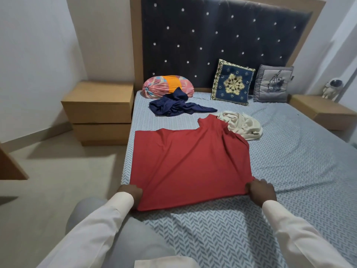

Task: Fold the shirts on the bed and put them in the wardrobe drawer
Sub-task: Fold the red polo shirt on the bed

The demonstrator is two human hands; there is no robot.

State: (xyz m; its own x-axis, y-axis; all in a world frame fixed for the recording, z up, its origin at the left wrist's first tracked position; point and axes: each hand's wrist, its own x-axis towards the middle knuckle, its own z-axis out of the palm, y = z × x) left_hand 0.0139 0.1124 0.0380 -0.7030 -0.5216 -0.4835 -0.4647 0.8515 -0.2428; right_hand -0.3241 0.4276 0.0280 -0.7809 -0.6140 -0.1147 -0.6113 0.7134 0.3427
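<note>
A red shirt (185, 163) lies spread flat on the bed (289, 180), near its left side. My left hand (131, 194) grips the shirt's near left corner. My right hand (259, 190) grips its near right corner, and the cloth between them is pulled taut. Farther up the bed, a crumpled navy shirt (177, 105) lies by the bolster. A bunched cream shirt (242, 124) sits just beyond the red shirt's far right edge, touching it.
A pink and orange bolster (164, 85), a blue patterned cushion (231, 86) and a grey cushion (272, 84) lean at the dark headboard. Wooden nightstands flank the bed, left (98, 111) and right (320, 111). Bare floor (54, 180) lies to the left.
</note>
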